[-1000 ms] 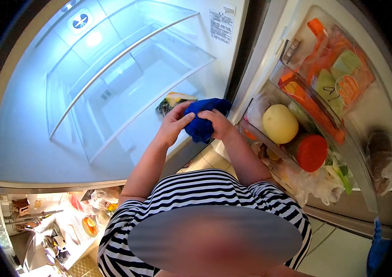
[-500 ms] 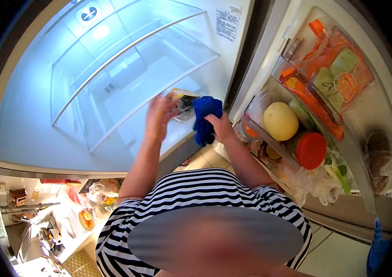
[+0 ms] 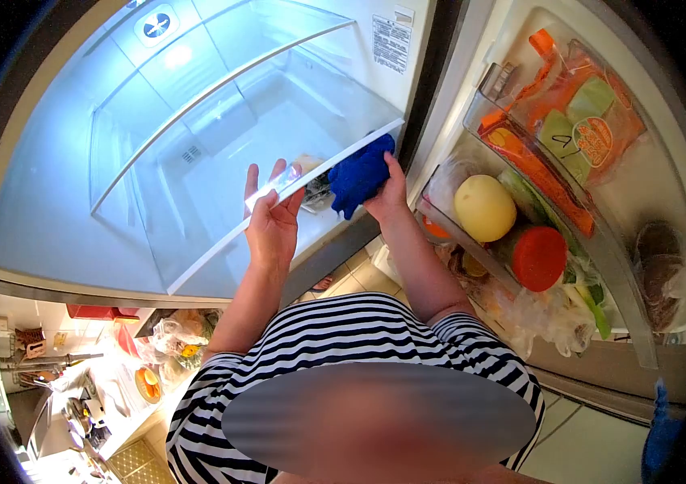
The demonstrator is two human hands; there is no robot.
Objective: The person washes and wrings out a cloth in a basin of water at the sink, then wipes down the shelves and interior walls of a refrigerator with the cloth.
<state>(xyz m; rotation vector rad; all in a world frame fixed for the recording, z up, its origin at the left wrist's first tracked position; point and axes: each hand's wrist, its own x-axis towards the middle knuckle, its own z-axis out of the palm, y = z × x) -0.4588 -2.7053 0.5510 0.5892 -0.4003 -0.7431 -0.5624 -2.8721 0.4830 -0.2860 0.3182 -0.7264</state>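
Note:
My left hand [image 3: 272,230] grips the front edge of the lower glass shelf [image 3: 206,260], thumb on the near side and fingers spread behind the edge. In my right hand [image 3: 390,192] is a blue cloth [image 3: 361,175], bunched against the right part of that same edge. Behind and below the shelf edge, between my hands, lies a clear plastic package with dark contents [image 3: 319,194]; the shelf and cloth partly cover it.
An upper shelf [image 3: 222,85] spans the lit fridge interior. To the right, the open fridge door [image 3: 472,97] carries bagged food, a round yellow fruit [image 3: 485,208] and a red-lidded jar [image 3: 539,258]. A cluttered counter [image 3: 121,387] stands at lower left.
The lower shelf's front edge has come toward me, most at its right end. My left hand has taken hold of it, and the cloth has moved up against the edge.

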